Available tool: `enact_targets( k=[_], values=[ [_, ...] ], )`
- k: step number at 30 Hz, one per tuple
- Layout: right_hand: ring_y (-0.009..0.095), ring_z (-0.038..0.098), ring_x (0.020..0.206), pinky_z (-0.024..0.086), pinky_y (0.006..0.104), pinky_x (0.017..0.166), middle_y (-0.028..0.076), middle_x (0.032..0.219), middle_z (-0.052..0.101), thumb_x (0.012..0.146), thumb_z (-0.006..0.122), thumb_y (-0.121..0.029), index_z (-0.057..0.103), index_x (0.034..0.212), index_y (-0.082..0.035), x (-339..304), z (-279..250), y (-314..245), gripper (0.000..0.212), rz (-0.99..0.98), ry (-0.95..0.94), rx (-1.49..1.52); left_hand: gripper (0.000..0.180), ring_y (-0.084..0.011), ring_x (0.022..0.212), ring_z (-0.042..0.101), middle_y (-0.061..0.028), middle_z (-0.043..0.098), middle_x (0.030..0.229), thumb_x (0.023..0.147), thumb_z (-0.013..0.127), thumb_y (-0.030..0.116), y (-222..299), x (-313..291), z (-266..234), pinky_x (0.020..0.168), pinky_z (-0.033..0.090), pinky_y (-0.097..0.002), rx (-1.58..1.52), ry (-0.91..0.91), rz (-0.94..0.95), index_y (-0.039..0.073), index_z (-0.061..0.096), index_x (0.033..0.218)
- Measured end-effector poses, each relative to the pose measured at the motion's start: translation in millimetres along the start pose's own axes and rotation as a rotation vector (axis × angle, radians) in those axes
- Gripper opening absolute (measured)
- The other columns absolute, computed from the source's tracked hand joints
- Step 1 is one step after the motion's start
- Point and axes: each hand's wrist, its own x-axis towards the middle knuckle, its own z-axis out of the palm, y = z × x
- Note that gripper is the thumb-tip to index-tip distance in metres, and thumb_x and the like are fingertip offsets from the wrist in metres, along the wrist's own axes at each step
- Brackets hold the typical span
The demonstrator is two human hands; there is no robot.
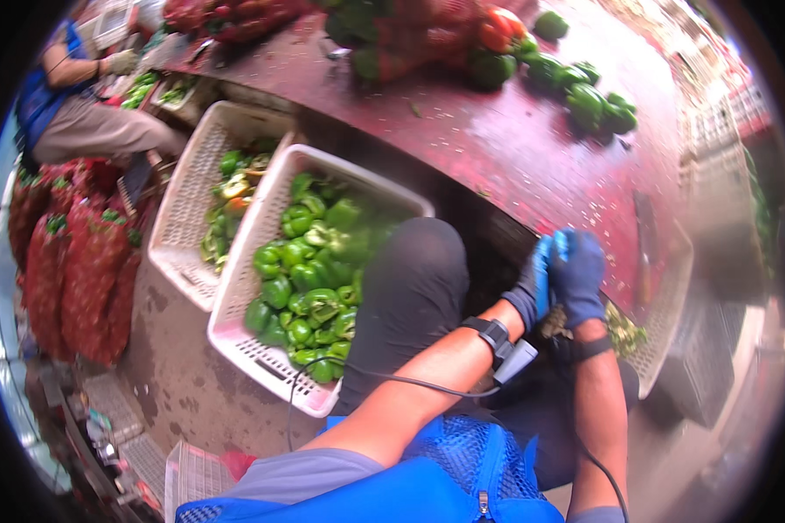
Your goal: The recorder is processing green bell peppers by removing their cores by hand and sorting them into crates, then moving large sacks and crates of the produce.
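Observation:
My left hand [532, 283] and my right hand [577, 277], both in blue-and-dark gloves, meet at the near edge of the red table [532, 166]. Their fingers are curled together; what they hold, if anything, is hidden. Left of my knee, a white crate [235, 327] holds many green bell peppers [301, 275], several cut open. A greenish blur [379, 228] shows above its right part. Farther left, another white crate [180, 209] contains pepper pieces [224, 205]. Below my hands, pale and green scraps [624, 331] lie in a container.
More green peppers [584, 105] and a filled red net bag [423, 39] lie on the table. A long narrow thing [644, 248] rests near its right edge. Full red net sacks [83, 279] stand at left, below a seated person [96, 105]. A cable [410, 381] crosses my left forearm.

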Motion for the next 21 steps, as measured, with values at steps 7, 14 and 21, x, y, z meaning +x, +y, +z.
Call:
enact_targets(
  k=[7,14,21],
  values=[
    [0.035,0.059,0.081,0.048,0.0446,0.07,0.015,0.086,0.06,0.073,0.072,-0.026,0.063,0.093,-0.009,8.4,3.2,-19.7,0.027,-0.016,0.061,0.042,0.029,-0.0163,0.098,0.055,-0.0018,0.06,0.1,0.099,0.042,0.04,29.8,6.7,-3.8,0.093,0.044,-0.0333,0.027,-0.169,0.009,0.016,0.057,0.103],
    [0.035,0.06,0.083,0.048,0.0449,0.072,0.015,0.088,0.061,0.073,0.072,-0.027,0.064,0.092,-0.009,12.4,9.9,-22.9,0.028,-0.004,0.081,0.057,0.034,-0.0194,0.106,0.055,-0.006,0.06,0.11,0.099,0.042,0.039,43.7,1.8,7.9,0.098,0.043,-0.0355,0.109,-0.037,-0.056,0.012,0.056,0.114],
    [0.035,0.062,0.093,0.049,0.0416,0.081,0.018,0.098,0.064,0.082,0.068,-0.032,0.065,0.106,-0.006,21.9,-15.4,-36.2,0.035,0.035,-0.171,0.373,0.047,-0.0202,0.103,0.06,-0.0048,0.064,0.109,0.094,0.041,0.058,57.8,-18.1,29.4,0.091,0.049,-0.0388,0.253,0.005,-0.076,0.018,0.059,0.112]
  ],
)
